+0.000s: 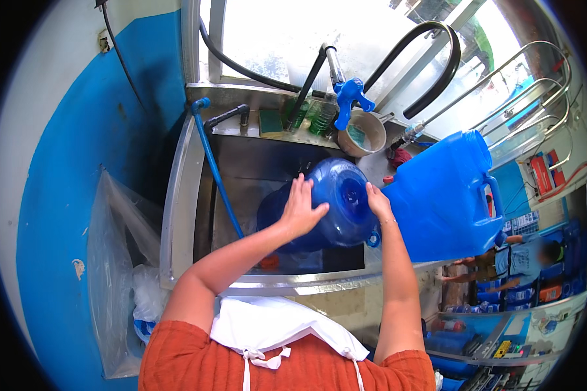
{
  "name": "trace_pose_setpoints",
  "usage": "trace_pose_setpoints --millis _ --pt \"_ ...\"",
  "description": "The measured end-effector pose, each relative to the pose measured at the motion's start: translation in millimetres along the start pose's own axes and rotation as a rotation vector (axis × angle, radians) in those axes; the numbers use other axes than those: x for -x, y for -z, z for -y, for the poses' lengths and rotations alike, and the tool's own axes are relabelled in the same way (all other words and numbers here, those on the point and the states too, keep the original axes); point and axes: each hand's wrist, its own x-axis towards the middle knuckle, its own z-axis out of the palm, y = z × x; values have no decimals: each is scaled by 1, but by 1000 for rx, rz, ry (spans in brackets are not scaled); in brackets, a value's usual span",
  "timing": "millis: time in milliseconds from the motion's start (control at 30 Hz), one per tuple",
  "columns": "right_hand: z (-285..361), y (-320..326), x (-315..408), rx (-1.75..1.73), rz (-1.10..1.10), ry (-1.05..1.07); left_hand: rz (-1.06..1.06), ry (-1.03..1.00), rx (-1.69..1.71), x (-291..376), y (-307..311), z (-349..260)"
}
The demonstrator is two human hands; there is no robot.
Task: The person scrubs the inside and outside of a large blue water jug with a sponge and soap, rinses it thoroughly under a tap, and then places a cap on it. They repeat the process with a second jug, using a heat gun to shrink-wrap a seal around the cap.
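Note:
A large round blue translucent plastic water jug lies tilted over the stainless steel sink, its dished base up and towards the right. My left hand rests on its side, palm against the plastic and fingers spread. At the right edge of the base, my right hand touches the jug with its fingers. The jug's neck is hidden down in the sink. Just right of my right hand, a blue rectangular jerrycan with a handle stands on the counter.
Behind the sink rim are a blue-handled tap, a sponge, green plastic bottles and a dipper. A blue pipe crosses the sink's left side. A person is at the far right, among several jugs.

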Motion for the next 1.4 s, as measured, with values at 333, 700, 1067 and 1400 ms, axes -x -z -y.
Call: trace_pose_setpoints --millis 333,700,1067,1400 --pt "146 6 78 -379 208 1023 131 9 504 84 73 -51" --pt "51 74 139 -29 -37 817 -381 15 430 37 149 -13" --pt "164 -25 211 -33 -113 1101 -212 -114 290 26 139 -11" --pt "139 -8 256 -416 -66 1165 7 136 -296 49 188 39"
